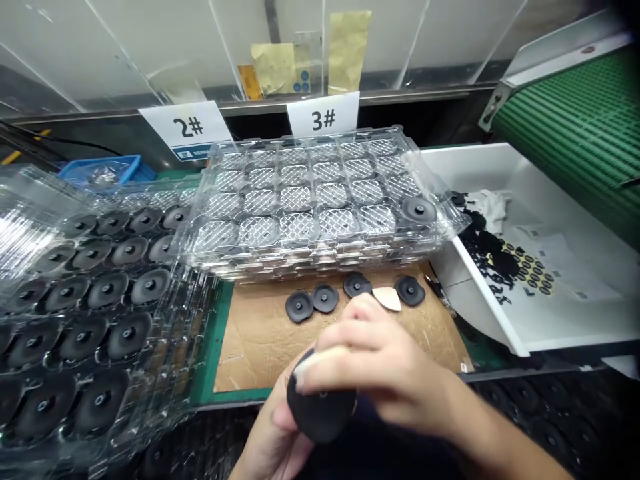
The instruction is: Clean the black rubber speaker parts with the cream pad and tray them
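Basically, the round black disc w/ a small centre hub (323, 410) was up in both hands, at the bottom ctr. of the view, just off the near edge of the flat brown cardboard sheet (260, 340). L hand (287, 427) had it clamped at the rim, thumb on the near L side, other fingers partly hidden behind. R hand (375, 347) reached over from the R, fingers bent & close together, tips touching the disc's upper L part; couldn't tell if the R thumb pressed too. On the cardboard, approx. in a row along the far part, lay four loose black discs (325, 297), w/ a pale, pointed flat piece (387, 298) betw. the two rightmost. Under the cardboard: green mat (215, 360). Behind stood a stack of transparent plastic trays (300, 200), one black disc (419, 209) in the front R pocket of the top one. To the L, more transparent trays filled w/ black discs (105, 290); beyond them, a blue plastic basket (135, 170). To the R, a white open bin (575, 327) held small black parts (500, 260), etc., below a green ribbed belt (585, 127). Paper signs "2#" (187, 127) & "3#" (324, 119) stood at the back.
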